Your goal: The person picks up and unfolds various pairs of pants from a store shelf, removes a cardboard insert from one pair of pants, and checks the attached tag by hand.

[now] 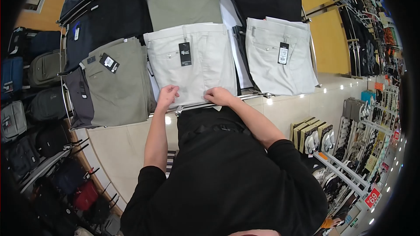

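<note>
A folded pair of off-white trousers (197,70) lies in front of me on the metal display rack, a black hang tag (185,54) on its upper part. At the lower left edge of this pair is my left hand (167,96), its fingers curled and drawn together; whatever they may grip is hidden. My right hand (221,96) rests at the lower right edge, fingers bent and closed on the fabric by the front rail (205,105).
Folded olive trousers (120,87) lie to the left, and another off-white pair (280,72) to the right. Grey-green trousers (183,2) sit behind. Backpacks (43,67) hang at far left. Boxes (310,131) and a sock rack (345,170) stand at right.
</note>
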Motion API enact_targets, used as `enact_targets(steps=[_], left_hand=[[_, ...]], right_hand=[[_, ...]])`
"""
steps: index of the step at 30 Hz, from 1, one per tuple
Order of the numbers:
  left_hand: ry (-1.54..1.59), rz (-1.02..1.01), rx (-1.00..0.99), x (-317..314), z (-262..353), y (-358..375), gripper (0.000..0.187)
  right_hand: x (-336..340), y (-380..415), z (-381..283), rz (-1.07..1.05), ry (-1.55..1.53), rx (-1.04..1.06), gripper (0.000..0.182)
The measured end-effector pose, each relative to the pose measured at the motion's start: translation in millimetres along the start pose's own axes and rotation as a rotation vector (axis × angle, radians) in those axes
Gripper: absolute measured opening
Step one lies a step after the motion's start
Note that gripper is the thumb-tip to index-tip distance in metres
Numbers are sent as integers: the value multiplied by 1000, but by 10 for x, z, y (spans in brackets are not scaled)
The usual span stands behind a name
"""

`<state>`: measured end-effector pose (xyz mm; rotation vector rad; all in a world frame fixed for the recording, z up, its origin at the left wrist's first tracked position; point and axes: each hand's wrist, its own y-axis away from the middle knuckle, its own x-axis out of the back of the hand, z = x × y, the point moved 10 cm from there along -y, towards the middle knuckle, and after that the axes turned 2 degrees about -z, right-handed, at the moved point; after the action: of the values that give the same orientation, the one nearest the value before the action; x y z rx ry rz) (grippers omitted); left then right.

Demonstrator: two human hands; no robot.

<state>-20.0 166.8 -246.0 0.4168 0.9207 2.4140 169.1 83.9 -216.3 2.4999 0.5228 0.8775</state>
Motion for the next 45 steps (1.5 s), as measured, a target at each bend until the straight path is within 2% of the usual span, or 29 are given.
enact_targets(steps=[2, 4, 6, 8, 10, 12, 14, 16, 18, 19, 20, 22, 23, 25, 26, 27, 29, 32, 36, 39, 41, 45], left_hand=[[0, 63, -4, -67, 122, 40, 22], [3, 66, -19, -221, 218, 62, 23], [4, 30, -129, -449, 416, 90, 24], [16, 87, -104, -619, 597, 123, 25], [-65, 122, -166, -838, 788, 111, 25], [-7, 99, -153, -1251, 922, 88, 25], [72, 25, -173, -1802, 1056, 6, 30], [-31, -84, -239, -2355, 1069, -169, 47], [-34, -99, -181, -2782, 919, -327, 67], [-107, -117, -21, -2963, 841, -381, 77], [-106, -116, -14, -3084, 843, -412, 77], [-83, -39, 10, -3203, 810, -454, 73], [178, -161, -5, -3358, 849, -482, 69], [211, -94, 45, -3418, 953, -427, 68], [243, -22, 93, -3403, 987, -369, 67], [231, -23, 96, -3443, 1068, -316, 68], [192, -10, 116, -3476, 937, -398, 67], [148, 16, 146, -3485, 810, -474, 60], [60, -57, 90, -3555, 982, -379, 47], [40, -29, 69, -3514, 985, -333, 47], [-22, 43, -11, -3472, 1008, -320, 49], [-87, 17, 8, -3490, 1142, -245, 55]], right_hand=[[46, 89, -28, -19, 10, 20, 29], [32, 184, -94, -131, 35, 101, 30], [124, 302, -101, -122, 6, 143, 31], [309, 405, -98, -117, -19, 201, 31], [484, 582, -109, -166, -83, 283, 33], [784, 770, -22, -142, -124, 316, 31], [1169, 923, 122, -19, -137, 329, 29], [1545, 1091, 331, 83, -306, 332, 23], [1896, 1250, 726, 252, -471, 286, 21], [2013, 1296, 1069, 331, -520, 208, 22], [2125, 1374, 1436, 410, -566, 125, 23], [2633, 1806, 1956, 687, -414, -40, 23], [2804, 1997, 2279, 794, -332, -111, 23], [3034, 2367, 2842, 928, -165, -274, 26], [3099, 2522, 3011, 954, -81, -364, 30], [3099, 2593, 3117, 953, -82, -368, 30], [3143, 2716, 3263, 899, 126, -536, 41], [3098, 2678, 3313, 839, 150, -614, 49], [3131, 2656, 3253, 923, 263, -644, 50], [3131, 2615, 3357, 892, 109, -627, 55], [3140, 2604, 3439, 884, 6, -612, 56], [3008, 2511, 3565, 858, -147, -568, 57]])
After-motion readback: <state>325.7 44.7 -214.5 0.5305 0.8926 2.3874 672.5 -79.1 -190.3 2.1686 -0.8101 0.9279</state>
